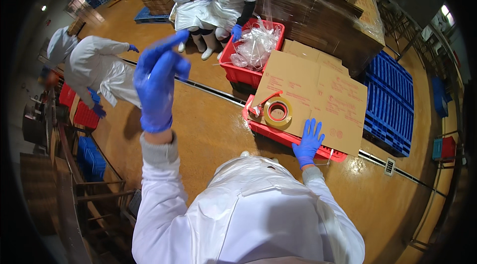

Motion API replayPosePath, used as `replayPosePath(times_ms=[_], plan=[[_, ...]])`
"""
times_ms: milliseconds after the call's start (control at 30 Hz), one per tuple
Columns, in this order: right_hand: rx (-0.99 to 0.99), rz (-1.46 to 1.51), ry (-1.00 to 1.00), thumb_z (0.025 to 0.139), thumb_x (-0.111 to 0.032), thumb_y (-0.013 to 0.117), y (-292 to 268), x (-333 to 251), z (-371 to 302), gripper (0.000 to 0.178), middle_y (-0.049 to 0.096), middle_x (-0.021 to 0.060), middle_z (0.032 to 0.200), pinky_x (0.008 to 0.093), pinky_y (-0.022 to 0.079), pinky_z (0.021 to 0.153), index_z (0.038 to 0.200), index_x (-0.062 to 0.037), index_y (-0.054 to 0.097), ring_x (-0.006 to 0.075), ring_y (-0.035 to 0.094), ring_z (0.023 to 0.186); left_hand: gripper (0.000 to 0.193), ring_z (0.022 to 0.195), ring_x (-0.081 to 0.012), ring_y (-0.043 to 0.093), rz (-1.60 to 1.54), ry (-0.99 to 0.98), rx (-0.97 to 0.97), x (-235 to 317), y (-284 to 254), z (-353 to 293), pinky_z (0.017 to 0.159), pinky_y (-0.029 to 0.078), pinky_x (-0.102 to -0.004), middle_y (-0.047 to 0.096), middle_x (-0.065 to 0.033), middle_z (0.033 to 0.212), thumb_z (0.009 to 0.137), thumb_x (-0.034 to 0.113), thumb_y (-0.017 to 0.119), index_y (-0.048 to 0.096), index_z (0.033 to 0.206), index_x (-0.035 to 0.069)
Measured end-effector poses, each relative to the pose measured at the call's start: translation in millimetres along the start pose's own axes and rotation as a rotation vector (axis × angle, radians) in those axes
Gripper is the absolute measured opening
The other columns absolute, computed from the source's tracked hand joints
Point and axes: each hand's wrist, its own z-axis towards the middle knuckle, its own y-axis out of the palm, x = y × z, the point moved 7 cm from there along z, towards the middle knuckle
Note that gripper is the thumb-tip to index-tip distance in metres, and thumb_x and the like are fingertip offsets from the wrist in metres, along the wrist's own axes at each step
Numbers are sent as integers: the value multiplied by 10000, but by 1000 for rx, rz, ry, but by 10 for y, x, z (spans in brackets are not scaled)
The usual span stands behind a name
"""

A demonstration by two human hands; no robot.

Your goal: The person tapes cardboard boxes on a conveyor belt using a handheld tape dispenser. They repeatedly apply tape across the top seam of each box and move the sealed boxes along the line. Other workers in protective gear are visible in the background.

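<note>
My left hand (156,85), in a blue glove, is raised at the left above the floor. Its fingers are stretched and partly apart, slightly blurred, and nothing shows in them. My right hand (309,143), gloved alike, lies with spread fingers on the near edge of a flattened cardboard box (318,97). Left of that hand, a tape dispenser with a red handle and a roll of packing tape (285,123) rests on the cardboard. Beneath the cardboard is a red plastic crate (271,132), mostly covered.
Behind stands a red crate (232,71) full of clear plastic film (256,45). Wrapped stacks of flat cardboard (318,25) rise beyond it, with blue pallets (390,100) to the right. Two people sit at the back; another person (102,65) bends at the left. A drain channel (211,90) crosses the floor.
</note>
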Motion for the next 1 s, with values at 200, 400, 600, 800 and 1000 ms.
replayPosePath(times_ms=[200, 400, 600, 800, 1000], plan=[[20, -3, -4, 724, -563, 786, -13, 9, -11, 1184, 125, 90, 1698, 611, 206, 1170, 1630, -141, 153, 358, 82, 1563, 225, 727, -125, 676, 34, 331, -2, 50, 209, 411, 592, 534, -238, 712, -180, 1147, 1051, 100, 515, 629, 1180, -45], [19, -17, -3, 735, -572, 779, -5, 10, -19, 1175, 124, 91, 1698, 598, 218, 1168, 1631, -146, 150, 349, 85, 1564, 219, 613, -94, 630, 165, 390, 32, 150, 313, 433, 516, 489, -218, 737, -150, 1037, 1056, 116, 512, 650, 1140, -32], [8, -54, 1, 742, -605, 758, -14, 13, -22, 1179, 120, 92, 1699, 590, 223, 1162, 1633, -146, 138, 344, 89, 1563, 225, 622, -93, 631, 178, 267, -9, -71, 243, 319, 522, 483, -207, 737, -147, 1039, 1057, 125, 513, 655, 1140, -28], [1, -71, 9, 735, -623, 752, 3, 21, -20, 1190, 110, 89, 1701, 588, 221, 1164, 1635, -151, 131, 339, 87, 1564, 222, 640, -82, 631, 209, 319, 77, 66, 189, 261, 522, 479, -198, 732, -157, 1085, 1061, 119, 496, 646, 1143, -22], [6, -56, 10, 733, -612, 761, -9, 7, -34, 1190, 106, 85, 1701, 591, 209, 1173, 1635, -158, 132, 337, 79, 1566, 220, 642, -78, 628, 187, 351, 70, 112, 114, 261, 523, 478, -194, 729, -163, 1110, 1062, 118, 488, 640, 1146, -17]])
